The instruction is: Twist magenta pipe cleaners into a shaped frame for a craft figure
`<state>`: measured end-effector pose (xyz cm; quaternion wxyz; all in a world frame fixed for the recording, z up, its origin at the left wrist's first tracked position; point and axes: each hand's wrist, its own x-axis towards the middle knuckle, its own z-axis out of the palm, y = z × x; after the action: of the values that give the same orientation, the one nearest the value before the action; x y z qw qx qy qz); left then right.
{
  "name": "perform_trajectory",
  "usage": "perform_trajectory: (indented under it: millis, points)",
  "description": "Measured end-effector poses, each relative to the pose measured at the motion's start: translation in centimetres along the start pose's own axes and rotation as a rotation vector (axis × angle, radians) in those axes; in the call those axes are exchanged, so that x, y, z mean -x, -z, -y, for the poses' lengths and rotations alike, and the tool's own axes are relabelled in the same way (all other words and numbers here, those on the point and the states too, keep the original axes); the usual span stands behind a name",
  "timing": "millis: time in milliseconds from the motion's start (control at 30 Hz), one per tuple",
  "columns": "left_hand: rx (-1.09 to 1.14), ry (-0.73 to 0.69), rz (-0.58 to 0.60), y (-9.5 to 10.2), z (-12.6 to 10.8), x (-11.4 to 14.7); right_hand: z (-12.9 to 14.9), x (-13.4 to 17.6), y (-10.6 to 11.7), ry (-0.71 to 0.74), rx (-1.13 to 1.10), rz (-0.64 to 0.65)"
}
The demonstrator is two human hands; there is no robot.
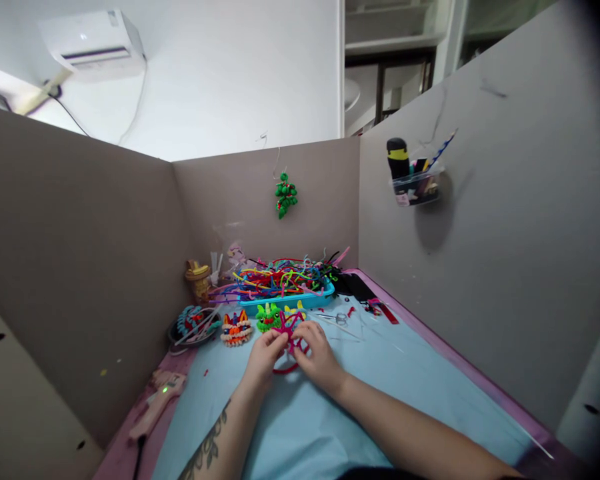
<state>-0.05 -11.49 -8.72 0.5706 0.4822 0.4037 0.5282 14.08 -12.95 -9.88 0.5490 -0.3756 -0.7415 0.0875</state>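
Note:
Between my two hands is a magenta pipe-cleaner shape (283,371) made of several loops, lifted over the light blue table cover. My left hand (267,353) pinches it from the left, thumb and fingers pressed together. From the other side my right hand (319,353) grips its loops, the fingers curled round them and partly hiding the middle. Just beyond my hands stands a green fuzzy figure (268,318) with eyes. To its left sits an orange and peach fuzzy figure (237,329). A yellow piece (295,309) shows partly behind the magenta loops.
A blue tray (285,303) heaped with coloured pipe cleaners stands at the back. Scissors (339,319) lie right of my hands. At left are a dark bowl (195,333) with pipe cleaners and a pink glue gun (157,403), its light green. Grey panels enclose the table.

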Motion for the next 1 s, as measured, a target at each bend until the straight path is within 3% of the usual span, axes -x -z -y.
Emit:
perform_trajectory:
  millis: [133,300,667,867,1000]
  points:
    - [-0.106,-0.069,0.008,-0.1,0.2,0.0,0.3,-0.3,0.5,0.026,0.027,-0.065]
    - [-0.212,-0.187,-0.021,-0.1,0.6,-0.4,-0.2,-0.5,0.6,-0.073,-0.096,-0.131]
    - [-0.082,-0.021,0.011,-0.5,-0.3,0.6,-0.5,-0.7,0.6,-0.013,0.010,-0.040]
    - [-0.134,-0.085,0.011,-0.3,0.0,0.3,-0.3,-0.6,0.5,-0.011,-0.001,-0.051]
    - [-0.188,-0.161,0.058,-0.1,-0.1,0.1,-0.3,-0.8,0.5,-0.127,-0.148,-0.083]
